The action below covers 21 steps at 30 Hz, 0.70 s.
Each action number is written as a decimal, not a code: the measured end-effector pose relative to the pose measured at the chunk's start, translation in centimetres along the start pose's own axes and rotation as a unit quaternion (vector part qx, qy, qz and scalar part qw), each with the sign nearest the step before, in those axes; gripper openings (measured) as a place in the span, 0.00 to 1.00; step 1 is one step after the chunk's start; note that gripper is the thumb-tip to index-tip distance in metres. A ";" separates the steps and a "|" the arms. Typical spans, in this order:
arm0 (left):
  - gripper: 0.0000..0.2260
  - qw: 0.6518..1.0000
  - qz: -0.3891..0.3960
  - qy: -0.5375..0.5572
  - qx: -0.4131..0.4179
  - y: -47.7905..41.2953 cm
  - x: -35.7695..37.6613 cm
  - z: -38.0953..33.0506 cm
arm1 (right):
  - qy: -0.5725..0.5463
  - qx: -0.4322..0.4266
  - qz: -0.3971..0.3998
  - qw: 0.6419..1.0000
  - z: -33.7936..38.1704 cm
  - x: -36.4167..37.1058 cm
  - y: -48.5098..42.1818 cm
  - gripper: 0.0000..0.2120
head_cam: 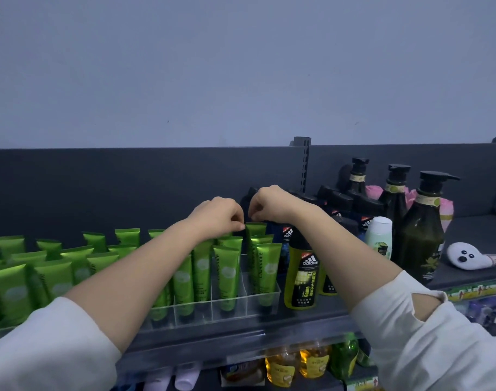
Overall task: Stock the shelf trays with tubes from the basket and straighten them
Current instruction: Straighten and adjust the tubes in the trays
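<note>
Two fingertip clusters: are gathering close together, a small gap apart, over the back of the tray's rightmost lane.
Left fingers (239,221): are curling tight, tips bunching together at the crimped top corner of the rear tube (256,229), apparently pinching it.
Right fingers (251,211): are curling downward, tips hanging just above that same tube; whether they are touching it cannot be told.
Left hand (217,217): is arching knuckles-up, its forearm lying bare over the tubes.
Right hand (269,204): is bending down at the wrist, its forearm crossing in front of dark bottles.
Rear tube: is standing upright at the back of the rightmost lane.
Green tubes (227,275): are standing cap-down in rows, filling the lanes to the left.
Clear tray (265,301): is sitting on the dark shelf (472,235), dividers separating its lanes.
Neighbours: a yellow Adidas bottle (301,277) is standing just beside the tray, with a white bottle (378,235), dark pump bottles (421,230) and a white ghost toy (466,256) sitting further right.
</note>
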State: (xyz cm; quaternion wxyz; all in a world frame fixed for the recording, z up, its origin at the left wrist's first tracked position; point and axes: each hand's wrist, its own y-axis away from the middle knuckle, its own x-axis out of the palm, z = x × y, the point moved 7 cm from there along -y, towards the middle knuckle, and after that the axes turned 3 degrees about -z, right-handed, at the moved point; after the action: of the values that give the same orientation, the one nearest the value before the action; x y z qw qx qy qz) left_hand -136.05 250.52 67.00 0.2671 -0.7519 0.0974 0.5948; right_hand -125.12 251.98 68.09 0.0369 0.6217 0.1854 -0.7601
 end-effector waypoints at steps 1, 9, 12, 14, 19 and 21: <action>0.07 1.000 0.005 -0.013 0.003 0.0 0.2 0.0 | 0.024 0.005 0.013 1.000 0.1 0.3 -0.2 0.08; 0.07 1.000 0.001 -0.025 0.008 -0.2 1.1 0.5 | 0.136 0.045 0.046 0.989 -0.3 2.2 -1.2 0.13; 0.07 1.000 -0.001 -0.019 0.007 -0.3 1.2 0.8 | 0.130 0.043 0.064 0.989 -0.5 2.6 -1.5 0.12; 0.07 1.000 -0.003 -0.016 0.007 -0.3 1.2 0.9 | 0.119 0.038 0.066 0.990 -0.6 2.5 -1.5 0.11; 0.07 1.000 -0.007 -0.017 0.009 -0.5 1.2 0.9 | 0.101 0.017 0.063 0.993 -0.6 2.1 -1.3 0.10; 0.07 1.000 -0.007 -0.017 0.011 -0.5 1.2 0.8 | 0.097 0.016 0.069 0.993 -0.5 2.3 -1.3 0.10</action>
State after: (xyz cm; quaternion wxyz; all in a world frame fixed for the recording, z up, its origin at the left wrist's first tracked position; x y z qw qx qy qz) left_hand -136.15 251.60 65.85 0.2808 -0.7393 0.0940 0.6048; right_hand -125.52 253.76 66.10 0.0614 0.7046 0.1328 -0.6943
